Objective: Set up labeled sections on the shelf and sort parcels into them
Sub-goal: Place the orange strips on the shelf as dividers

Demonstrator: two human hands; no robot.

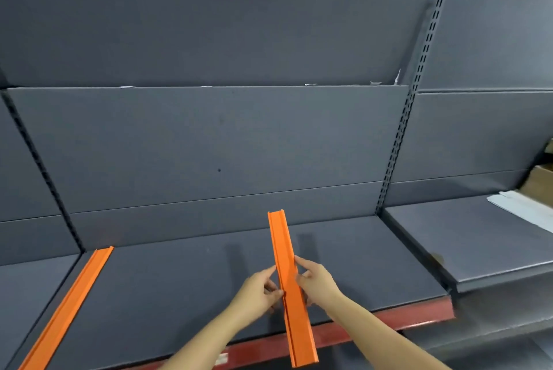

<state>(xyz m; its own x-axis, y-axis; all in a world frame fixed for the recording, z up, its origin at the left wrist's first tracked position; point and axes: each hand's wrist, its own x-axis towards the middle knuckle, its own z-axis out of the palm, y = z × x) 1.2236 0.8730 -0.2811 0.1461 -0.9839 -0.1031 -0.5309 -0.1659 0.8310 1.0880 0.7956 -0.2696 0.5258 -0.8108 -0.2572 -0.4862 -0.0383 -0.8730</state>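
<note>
A long orange divider strip (284,253) is held over the middle of the grey shelf board (185,286), running front to back with its near end past the red front edge. My left hand (258,290) pinches its left side and my right hand (314,280) pinches its right side, both at mid-length. A second orange divider strip (71,304) lies flat on the shelf at the far left, next to the slotted upright.
The shelf has a red front rail (404,317) and a grey back panel (209,145). A slotted upright (401,142) separates it from the right bay, where white sheets (523,211) and a cardboard box (540,184) lie.
</note>
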